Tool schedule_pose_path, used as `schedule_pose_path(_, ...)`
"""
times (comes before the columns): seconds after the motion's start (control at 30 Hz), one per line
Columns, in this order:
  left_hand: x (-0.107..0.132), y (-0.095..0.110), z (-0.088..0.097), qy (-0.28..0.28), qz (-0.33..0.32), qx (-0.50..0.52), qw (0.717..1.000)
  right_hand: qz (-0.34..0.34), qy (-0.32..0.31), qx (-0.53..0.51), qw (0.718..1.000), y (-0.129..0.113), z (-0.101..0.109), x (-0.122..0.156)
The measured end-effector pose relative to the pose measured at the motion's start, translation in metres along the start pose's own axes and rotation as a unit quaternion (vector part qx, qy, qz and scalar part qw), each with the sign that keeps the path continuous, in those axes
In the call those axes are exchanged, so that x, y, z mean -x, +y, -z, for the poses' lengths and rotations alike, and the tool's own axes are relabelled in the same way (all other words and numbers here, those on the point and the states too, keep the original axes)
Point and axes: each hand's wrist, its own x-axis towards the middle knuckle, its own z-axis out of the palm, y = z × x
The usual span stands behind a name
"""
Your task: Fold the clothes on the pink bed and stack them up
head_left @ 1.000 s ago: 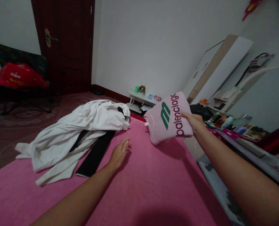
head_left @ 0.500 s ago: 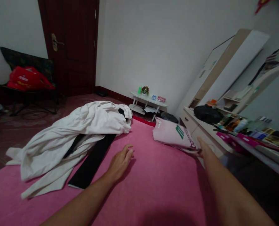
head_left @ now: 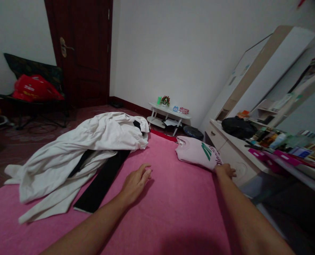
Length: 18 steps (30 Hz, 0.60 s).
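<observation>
A folded pale pink sweatshirt with a green logo and purple lettering lies at the right far part of the pink bed cover. My right hand is at its near right corner, by the bed's edge, with the fingers apart and pointing right; the wrist side seems to touch the cloth. My left hand rests on the cover, open and holding nothing. Left of it lie a black garment, partly covered, and a rumpled white long-sleeved garment.
Along the right stands a dresser bearing a black bag and several bottles. Beyond the bed is a small white table with a potted plant. A chair with a red bag stands by the dark door.
My right hand has shifted slightly left and its fingers now show, pointing right. The sweatshirt's near right end looks shorter and rounder. My left hand has stayed in place.
</observation>
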Motion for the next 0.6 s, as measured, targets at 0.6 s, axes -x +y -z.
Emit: schedule_pose_path(0.6, 0.002, 0.006, 0.004, -0.015, -0.047, -0.043, 0.998, 0.261, -0.11, 0.156, 0.946, -0.067, -0.053, 0.056)
